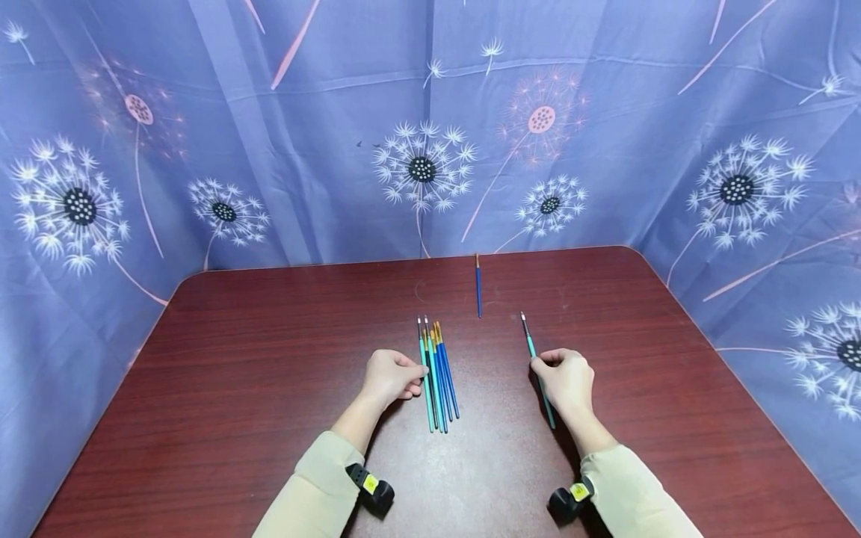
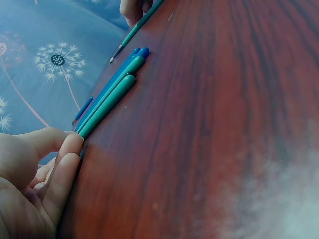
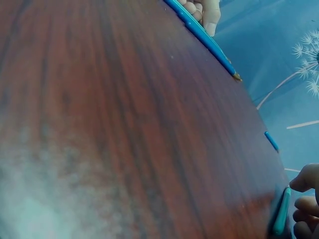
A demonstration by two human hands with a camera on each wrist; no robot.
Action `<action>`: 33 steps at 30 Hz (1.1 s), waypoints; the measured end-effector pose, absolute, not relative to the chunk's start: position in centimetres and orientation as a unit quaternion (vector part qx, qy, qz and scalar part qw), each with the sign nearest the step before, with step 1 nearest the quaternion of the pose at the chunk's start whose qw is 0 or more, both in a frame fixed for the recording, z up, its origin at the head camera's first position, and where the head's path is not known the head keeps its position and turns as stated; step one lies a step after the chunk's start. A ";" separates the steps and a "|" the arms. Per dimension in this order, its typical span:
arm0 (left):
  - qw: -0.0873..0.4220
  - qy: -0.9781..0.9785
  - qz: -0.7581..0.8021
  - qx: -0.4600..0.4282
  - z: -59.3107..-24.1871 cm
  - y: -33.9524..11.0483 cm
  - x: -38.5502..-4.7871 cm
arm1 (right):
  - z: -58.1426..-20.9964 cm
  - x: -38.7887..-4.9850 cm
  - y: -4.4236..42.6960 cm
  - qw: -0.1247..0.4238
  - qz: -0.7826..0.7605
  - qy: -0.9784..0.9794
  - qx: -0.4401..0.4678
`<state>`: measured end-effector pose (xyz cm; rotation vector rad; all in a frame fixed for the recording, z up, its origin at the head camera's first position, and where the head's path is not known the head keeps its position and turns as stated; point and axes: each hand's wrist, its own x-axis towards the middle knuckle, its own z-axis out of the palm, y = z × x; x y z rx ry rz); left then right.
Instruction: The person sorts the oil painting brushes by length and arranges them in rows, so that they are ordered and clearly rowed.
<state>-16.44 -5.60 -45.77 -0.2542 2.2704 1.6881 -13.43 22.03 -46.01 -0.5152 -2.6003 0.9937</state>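
Blue-violet curtain (image 1: pixel 336 149) w/ dandelion prints hangs behind & along both sides of a dark red wood-grain table (image 1: pixel 235 388). Brush bunch (image 1: pixel 442 373) lies just R of the L hand (image 1: pixel 392 375), btwn the two hands: turquoise, dark & blue handles side by side, overlapping in part, bristle ends pointing away from the person. L hand's thumb & fingertips pinch the outer turquoise brush (image 1: pixel 428 407), on the bunch's near side to that hand; poss. a neighbor too, can't tell b/c the fingers hide the contact in the L wrist view. R hand (image 1: pixel 568 379) pinches a single turquoise brush (image 1: pixel 531 346) btwn thumb & fingers, approx. mid-handle, pale tip beyond the fingers, well apart from the bunch. Lone blue brush (image 1: pixel 479 295) lies beyond both hands, bristle end right by the table's far edge.

Risks: round handles could roll; a sideways nudge from L fingers could fan the bunch out or drag neighbors along. R hand's thin pinch could let its brush pivot if the tip catches on the tabletop. Lone blue one could slip off the far edge if a hand or brush bumps it forward.
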 end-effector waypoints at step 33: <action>0.148 0.793 0.584 -0.091 -45.4 -5.5 -16.3 | -45.4 -13.6 20.4 0.160 0.394 -0.890 -0.166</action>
